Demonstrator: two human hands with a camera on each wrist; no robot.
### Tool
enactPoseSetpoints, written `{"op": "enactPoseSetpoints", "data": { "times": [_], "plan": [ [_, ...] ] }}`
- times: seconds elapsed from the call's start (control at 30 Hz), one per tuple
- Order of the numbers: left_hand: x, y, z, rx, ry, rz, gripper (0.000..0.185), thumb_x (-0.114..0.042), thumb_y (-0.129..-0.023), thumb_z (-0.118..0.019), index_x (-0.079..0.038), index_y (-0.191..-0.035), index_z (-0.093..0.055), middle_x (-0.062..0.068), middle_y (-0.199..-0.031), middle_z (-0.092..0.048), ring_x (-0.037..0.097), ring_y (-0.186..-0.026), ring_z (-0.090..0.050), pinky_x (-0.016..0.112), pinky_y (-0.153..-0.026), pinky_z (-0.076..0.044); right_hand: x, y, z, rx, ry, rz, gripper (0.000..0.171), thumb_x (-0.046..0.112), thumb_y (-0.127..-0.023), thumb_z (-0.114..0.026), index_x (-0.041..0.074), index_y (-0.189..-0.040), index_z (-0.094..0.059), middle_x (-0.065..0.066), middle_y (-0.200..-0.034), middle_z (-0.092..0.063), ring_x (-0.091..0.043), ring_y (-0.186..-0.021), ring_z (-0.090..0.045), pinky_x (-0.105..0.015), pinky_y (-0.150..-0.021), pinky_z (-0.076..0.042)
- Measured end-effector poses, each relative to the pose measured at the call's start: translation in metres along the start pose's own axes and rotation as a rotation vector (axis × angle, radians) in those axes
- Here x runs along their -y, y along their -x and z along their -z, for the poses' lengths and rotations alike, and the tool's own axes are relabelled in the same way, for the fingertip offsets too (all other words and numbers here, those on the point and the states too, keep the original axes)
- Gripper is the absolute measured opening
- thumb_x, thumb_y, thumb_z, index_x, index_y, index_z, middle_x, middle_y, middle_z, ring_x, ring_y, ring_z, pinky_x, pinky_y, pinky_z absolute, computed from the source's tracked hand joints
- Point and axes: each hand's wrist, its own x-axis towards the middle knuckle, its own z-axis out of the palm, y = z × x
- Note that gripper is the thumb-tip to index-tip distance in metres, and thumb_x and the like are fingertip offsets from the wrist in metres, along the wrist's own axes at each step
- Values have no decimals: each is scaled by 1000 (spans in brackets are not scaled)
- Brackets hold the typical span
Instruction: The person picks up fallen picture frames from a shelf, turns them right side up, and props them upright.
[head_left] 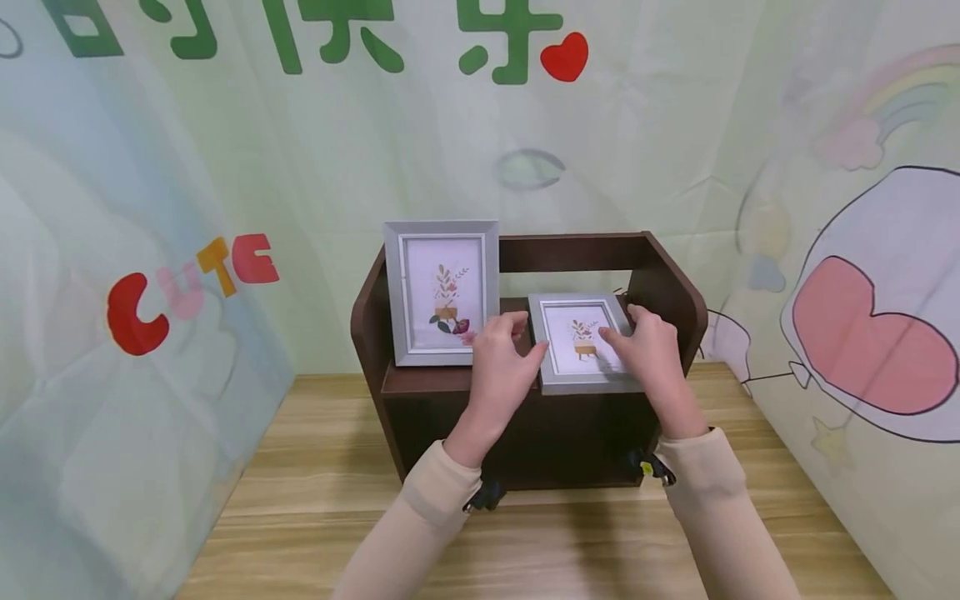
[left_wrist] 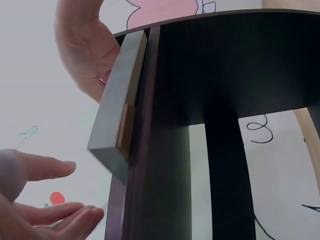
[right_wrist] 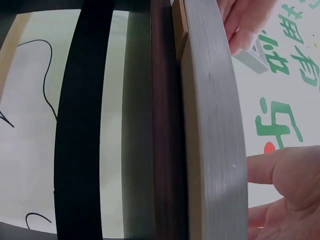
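Standing on a light wooden table [head_left: 315, 492] at the centre of the head view is a dark brown shelf [head_left: 675, 292], open at the front, with curved side walls and a back rail. Behind and to both sides hang pale printed cloths [head_left: 675, 125]: green characters and a red heart [head_left: 565, 57] along the top edge, the word "CUTE" [head_left: 187, 287] in red, pink and orange letters at middle left, and a rainbow [head_left: 900, 92] with a big pink shape at right.

A large grey frame [head_left: 442, 292] stands upright on the left half of the shelf's top board, showing a print of a plant in a pot. A small frame [head_left: 581, 342] (same grey, same sort of print) lies tilted back on the right half of the board, its lower edge at the board's front.

The left hand [head_left: 501, 367] is at the small frame's left edge, thumb against it, fingers [head_left: 512, 323] loosely curled above the corner and brushing the large frame's lower right corner. The left wrist view shows those fingers [left_wrist: 60, 167] straight and a little spread, not closed on the frame. The right hand [head_left: 651, 350] lies over the small frame's right side, fingers [head_left: 609, 336] bent onto its face and thumb at the upper corner, gripping that edge.
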Motion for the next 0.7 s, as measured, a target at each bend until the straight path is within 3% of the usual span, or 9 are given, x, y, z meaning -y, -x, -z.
{"op": "enactPoseSetpoints", "data": {
  "times": [0.13,0.27,0.7],
  "plan": [
    [1,2,-6,110,-19,60,42,-14,-81,-74,6,-117,-61,19,-106,-61,28,-95,-60,37,-83,-54,-3,0,-2,41,17,-11,66,28,-92,-60,-9,-140,-35,-30,-142,-40,-41,-118,-47,-54,-105,-37],
    [5,2,-10,176,-17,110,44,-15,-83,-72,6,-119,-59,19,-107,-62,27,-97,-61,37,-84,-54,-5,0,-3,60,22,-11,64,28,-92,-59,-10,-139,-36,-31,-139,-42,-40,-112,-49,-53,-101,-41],
    [8,1,-14,203,2,151,40,-12,-86,-69,4,-120,-59,18,-111,-67,26,-98,-65,39,-84,-56,-9,-1,-5,89,13,-27,64,29,-93,-57,-12,-138,-35,-32,-139,-41,-40,-112,-48,-53,-101,-42]
  ]
}}
